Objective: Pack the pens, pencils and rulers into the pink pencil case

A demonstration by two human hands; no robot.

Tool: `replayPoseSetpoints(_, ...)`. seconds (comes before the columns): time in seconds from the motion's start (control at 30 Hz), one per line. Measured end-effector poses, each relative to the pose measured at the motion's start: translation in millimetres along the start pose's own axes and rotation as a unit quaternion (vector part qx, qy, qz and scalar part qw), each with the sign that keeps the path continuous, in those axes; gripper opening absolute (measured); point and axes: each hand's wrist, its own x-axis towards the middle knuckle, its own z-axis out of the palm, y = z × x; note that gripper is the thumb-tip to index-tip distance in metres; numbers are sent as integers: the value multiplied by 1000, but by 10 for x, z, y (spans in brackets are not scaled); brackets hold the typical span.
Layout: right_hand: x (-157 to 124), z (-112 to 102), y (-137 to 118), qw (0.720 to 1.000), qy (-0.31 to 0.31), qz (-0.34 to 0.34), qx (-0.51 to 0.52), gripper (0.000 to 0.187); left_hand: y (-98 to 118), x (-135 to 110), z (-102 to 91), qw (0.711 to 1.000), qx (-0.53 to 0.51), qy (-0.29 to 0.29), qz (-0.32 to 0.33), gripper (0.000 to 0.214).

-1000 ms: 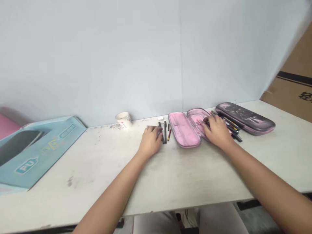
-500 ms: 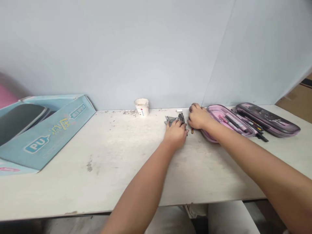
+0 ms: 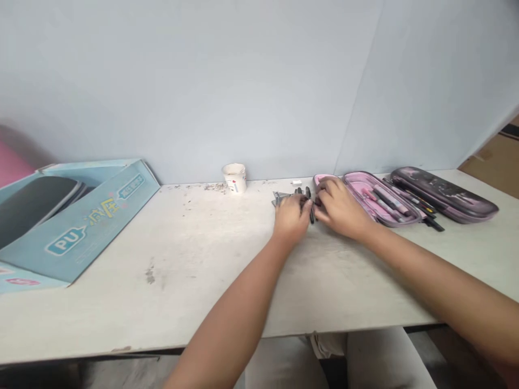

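Head view: your left hand (image 3: 288, 217) and right hand (image 3: 340, 209) are curled and nearly touching at the far side of the white table (image 3: 162, 292), with dark pens (image 3: 311, 212) between them; blur hides whether either grips. Grey metal pieces (image 3: 280, 199) lie just left. Open pink pencil case (image 3: 381, 199) sits right, dark pencil case (image 3: 444, 194) beyond. Paper cup (image 3: 234, 178) far left, blue box (image 3: 77, 227) further left.

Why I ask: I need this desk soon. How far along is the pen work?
Looks partly done. Several pens already lie in the open pink pencil case. In hand: the left hand and right hand meet over dark pens on the desk. Left: loose pens still lie beside the dark purple case.
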Motion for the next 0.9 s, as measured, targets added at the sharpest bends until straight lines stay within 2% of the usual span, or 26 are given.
replayPoseSetpoints(0.1,-200,-104,4,999,18,-47,18,24,101,-41,-7,996,-91,23,-2,19)
replayPoseSetpoints(0.2,-362,-187,96,997,23,-64,28,22,244,-82,21,991,-131,10,0,11)
replayPoseSetpoints(0.3,-487,-272,289,998,22,-53,32,23,427,-49,124,988,-157,-6,6,8)
replayPoseSetpoints(0.43,-639,-359,685,999,19,-12,24,27,734,109,360,985,-171,-11,26,16)
replayPoseSetpoints(0.5,-736,-360,910,998,20,51,6,30,895,208,492,990,-133,-24,34,26)
replayPoseSetpoints(0.6,-901,-302,1207,984,1,177,-28,34,1095,348,695,996,-7,-83,40,33)
replayPoseSetpoints(0.7,-1019,-229,1382,962,-48,265,-47,37,1212,444,902,978,123,-158,57,31)
replayPoseSetpoints(0.8,-1041,-193,1427,953,-70,292,-42,39,1266,476,1052,960,187,-191,84,34)
replayPoseSetpoints(0.9,-1017,-186,1410,957,-57,284,-33,41,1284,460,1065,960,183,-186,99,33)
